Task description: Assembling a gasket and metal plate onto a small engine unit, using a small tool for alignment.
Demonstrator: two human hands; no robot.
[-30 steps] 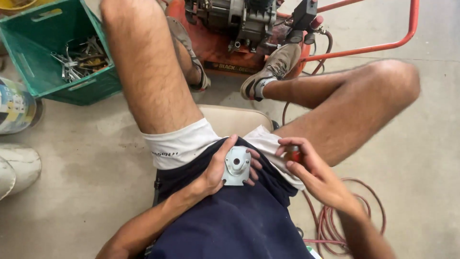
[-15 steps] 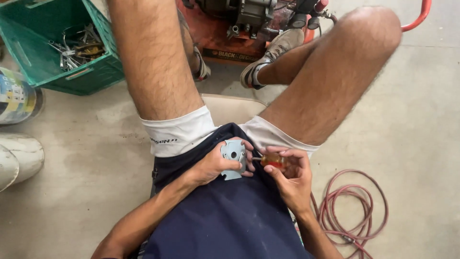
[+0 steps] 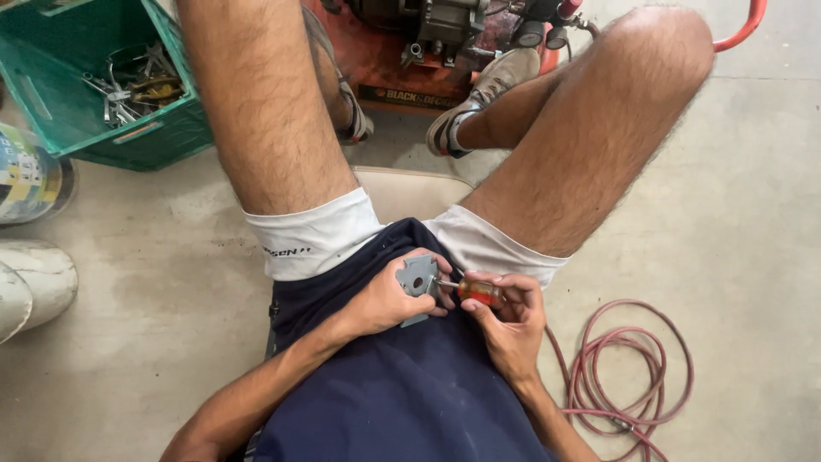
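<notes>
Since the earlier frames your view has dropped and your hands have drawn together at lower centre. Your left hand (image 3: pixel 383 301) curls its fingers around a small flat grey metal plate (image 3: pixel 417 278) with a round hole, pressed against your dark shirt. Your right hand (image 3: pixel 510 318) pinches a screwdriver (image 3: pixel 475 291) by its translucent orange handle, tip touching the plate. The plate's lower half is hidden by your thumb. A ribbed green plastic crate (image 3: pixel 77 128) sits upper left; a coiled reddish hose (image 3: pixel 629 376) lies lower right.

One head-worn camera looks steeply down, close over the lap, facing forward toward what seems a machine (image 3: pixel 428 34).
</notes>
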